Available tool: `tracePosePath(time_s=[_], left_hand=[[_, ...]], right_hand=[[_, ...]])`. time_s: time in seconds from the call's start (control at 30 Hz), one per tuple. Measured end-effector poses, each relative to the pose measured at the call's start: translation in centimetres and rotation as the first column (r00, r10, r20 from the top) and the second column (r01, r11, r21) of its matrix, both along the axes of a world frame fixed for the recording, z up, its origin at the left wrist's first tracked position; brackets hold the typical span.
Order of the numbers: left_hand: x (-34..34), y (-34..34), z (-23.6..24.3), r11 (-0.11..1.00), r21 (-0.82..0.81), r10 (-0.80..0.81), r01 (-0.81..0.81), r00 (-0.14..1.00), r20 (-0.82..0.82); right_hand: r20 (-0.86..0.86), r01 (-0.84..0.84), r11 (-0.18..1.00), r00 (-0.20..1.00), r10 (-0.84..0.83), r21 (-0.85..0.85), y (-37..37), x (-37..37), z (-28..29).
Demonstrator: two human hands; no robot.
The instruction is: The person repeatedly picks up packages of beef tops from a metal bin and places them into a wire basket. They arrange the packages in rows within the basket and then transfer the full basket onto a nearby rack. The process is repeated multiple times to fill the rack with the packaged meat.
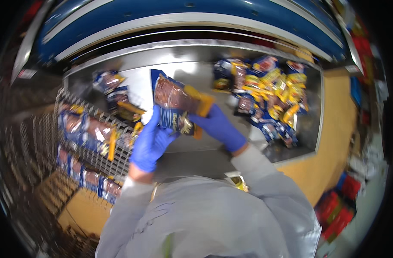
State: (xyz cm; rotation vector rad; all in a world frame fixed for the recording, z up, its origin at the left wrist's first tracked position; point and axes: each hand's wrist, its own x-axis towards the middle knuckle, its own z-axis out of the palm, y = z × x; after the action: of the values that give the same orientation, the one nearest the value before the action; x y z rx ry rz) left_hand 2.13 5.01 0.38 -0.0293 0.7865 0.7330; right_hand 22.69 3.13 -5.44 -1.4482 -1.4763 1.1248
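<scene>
My right hand (218, 127), in a blue glove, grips the right end of a blue-and-yellow plastic packet (173, 95) with a clear window showing brown, meat-like contents. My left hand (150, 144), gloved the same way, holds its lower left edge, thumb up along the side. The packet is tilted above a metal tray (188, 157). To the left of my left hand stands a wire basket (119, 161) with several similar packets (97, 131) in it. More packets (114, 88) lie in the tray behind the basket.
A heap of blue and yellow packets (274, 92) fills the tray's right part. Blue machinery with pale metal bars (196, 19) runs along the far side. Tan board (336, 124) borders the tray on the right; red packages (334, 215) are at the lower right.
</scene>
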Motion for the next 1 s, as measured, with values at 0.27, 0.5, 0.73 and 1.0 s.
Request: tracePosePath(time_s=[0.27,0.5,0.73,1.0], left_hand=[[-8.2,1.5,9.2,0.717,0.691,0.646,-0.095,0.462,-0.607],[-17.7,-7.7,-5.7,0.947,0.003,0.232,0.322,-0.677,-0.698],[-17.7,-6.5,-6.0,0.766,-0.118,0.341,0.632,-0.555,-0.759],[-30.3,7.2,-8.5,0.809,-0.067,0.454,0.584,-0.694,-0.558]], right_hand=[[0.946,0.527,0.811,0.041,-0.32,0.252,3.9,20.6,-12.6],[0.856,0.409,0.847,0.238,-0.458,0.339,7.2,23.1,-14.0],[0.51,0.518,0.814,0.642,-0.573,0.263,8.9,14.9,-10.2],[0.058,0.276,0.96,0.959,-0.278,0.04,7.4,-6.6,1.9]])
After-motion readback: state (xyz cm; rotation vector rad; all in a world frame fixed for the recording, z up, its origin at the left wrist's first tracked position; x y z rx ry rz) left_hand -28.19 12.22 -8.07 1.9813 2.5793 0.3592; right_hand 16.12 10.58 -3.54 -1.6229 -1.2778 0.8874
